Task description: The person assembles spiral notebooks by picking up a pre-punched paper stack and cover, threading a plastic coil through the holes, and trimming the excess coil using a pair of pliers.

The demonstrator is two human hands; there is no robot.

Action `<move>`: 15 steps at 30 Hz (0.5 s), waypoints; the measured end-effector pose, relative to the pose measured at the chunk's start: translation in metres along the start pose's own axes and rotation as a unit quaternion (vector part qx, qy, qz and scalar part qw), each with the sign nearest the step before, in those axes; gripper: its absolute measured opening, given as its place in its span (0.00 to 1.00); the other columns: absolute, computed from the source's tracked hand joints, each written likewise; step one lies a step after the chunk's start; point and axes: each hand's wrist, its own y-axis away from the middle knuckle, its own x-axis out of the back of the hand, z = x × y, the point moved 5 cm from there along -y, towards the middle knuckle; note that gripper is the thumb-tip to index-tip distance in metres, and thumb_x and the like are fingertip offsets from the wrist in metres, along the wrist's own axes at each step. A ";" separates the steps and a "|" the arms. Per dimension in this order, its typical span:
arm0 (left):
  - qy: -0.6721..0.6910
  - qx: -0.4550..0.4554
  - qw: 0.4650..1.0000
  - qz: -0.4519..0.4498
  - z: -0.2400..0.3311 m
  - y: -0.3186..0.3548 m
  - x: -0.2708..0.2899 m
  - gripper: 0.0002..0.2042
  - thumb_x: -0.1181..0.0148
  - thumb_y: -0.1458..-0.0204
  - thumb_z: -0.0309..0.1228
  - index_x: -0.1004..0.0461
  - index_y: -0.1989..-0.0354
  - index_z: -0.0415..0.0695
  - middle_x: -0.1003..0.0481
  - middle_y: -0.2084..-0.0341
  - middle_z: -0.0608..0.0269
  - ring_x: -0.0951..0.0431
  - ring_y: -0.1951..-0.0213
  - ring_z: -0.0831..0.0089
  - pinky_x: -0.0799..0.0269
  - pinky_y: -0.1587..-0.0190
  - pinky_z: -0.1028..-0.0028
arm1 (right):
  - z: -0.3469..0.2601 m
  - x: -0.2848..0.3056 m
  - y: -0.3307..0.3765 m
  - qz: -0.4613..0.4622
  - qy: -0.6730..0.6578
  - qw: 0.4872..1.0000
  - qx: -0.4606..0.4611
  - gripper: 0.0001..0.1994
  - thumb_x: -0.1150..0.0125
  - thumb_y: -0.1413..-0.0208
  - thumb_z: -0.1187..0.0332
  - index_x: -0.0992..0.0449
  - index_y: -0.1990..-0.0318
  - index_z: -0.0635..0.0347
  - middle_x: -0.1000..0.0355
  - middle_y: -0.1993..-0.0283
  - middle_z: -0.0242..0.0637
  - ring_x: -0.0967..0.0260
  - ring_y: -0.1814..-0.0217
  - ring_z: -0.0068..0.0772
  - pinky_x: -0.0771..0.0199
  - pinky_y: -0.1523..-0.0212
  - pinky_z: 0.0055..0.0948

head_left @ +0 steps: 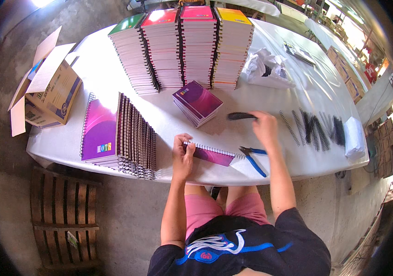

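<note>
The table (297, 92) wears a smooth white plastic sheet with a slight sheen. The purple notebook (215, 155) under the left hand (182, 154) has a glossy card cover and wire spiral binding. The pliers (253, 158) show blue plastic grips. The box (51, 89) is matt cardboard; the pallet (65, 216) is rough wood. The black binding coils (316, 129) look plastic.

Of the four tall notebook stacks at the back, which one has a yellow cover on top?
The rightmost stack, next to the crumpled white plastic bag; the others are topped green, red and pink.
</note>
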 end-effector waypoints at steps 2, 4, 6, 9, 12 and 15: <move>-0.028 0.068 0.997 0.035 0.003 0.005 0.005 0.12 0.34 0.53 0.32 0.32 0.72 0.41 0.29 0.72 0.69 0.34 0.71 0.83 0.37 0.66 0.81 | 0.026 0.017 0.015 0.000 0.097 0.995 -0.035 0.27 0.42 0.55 0.72 0.32 0.43 0.51 0.34 0.44 0.43 0.39 0.41 0.48 0.41 0.42 0.46; 0.020 0.111 0.987 0.114 0.013 0.010 0.005 0.07 0.32 0.57 0.26 0.26 0.77 0.42 0.27 0.80 0.73 0.33 0.75 0.85 0.37 0.69 0.82 | 0.019 0.032 0.045 0.013 0.108 0.993 -0.042 0.30 0.41 0.51 0.68 0.39 0.37 0.50 0.43 0.36 0.41 0.48 0.34 0.48 0.48 0.38 0.52; 0.014 0.118 0.980 0.157 0.029 0.019 0.003 0.06 0.31 0.58 0.24 0.24 0.74 0.42 0.26 0.78 0.73 0.33 0.74 0.85 0.37 0.68 0.82 | 0.003 0.032 0.078 -0.007 0.073 0.997 -0.027 0.31 0.41 0.49 0.65 0.42 0.36 0.50 0.47 0.34 0.41 0.53 0.31 0.48 0.51 0.38 0.56; -0.002 0.014 0.986 0.165 0.039 0.027 0.001 0.09 0.30 0.59 0.22 0.22 0.69 0.40 0.25 0.75 0.68 0.29 0.70 0.82 0.33 0.66 0.82 | -0.023 0.006 0.128 -0.078 0.214 0.974 0.004 0.29 0.41 0.48 0.61 0.39 0.37 0.50 0.43 0.37 0.43 0.48 0.37 0.50 0.49 0.40 0.52; -0.116 -0.153 0.968 0.160 0.072 0.027 -0.012 0.12 0.27 0.62 0.23 0.22 0.69 0.38 0.24 0.72 0.62 0.27 0.69 0.78 0.31 0.66 0.81 | -0.022 0.004 0.136 -0.034 0.125 0.990 0.063 0.25 0.42 0.46 0.60 0.35 0.39 0.48 0.40 0.43 0.44 0.42 0.44 0.50 0.45 0.43 0.50; -0.215 -0.214 0.942 0.142 0.090 0.032 -0.019 0.12 0.28 0.63 0.22 0.22 0.69 0.38 0.24 0.71 0.58 0.25 0.69 0.75 0.30 0.66 0.80 | -0.059 0.018 0.122 -0.017 -0.097 0.995 0.024 0.21 0.43 0.45 0.61 0.30 0.43 0.46 0.37 0.48 0.44 0.40 0.50 0.47 0.43 0.46 0.47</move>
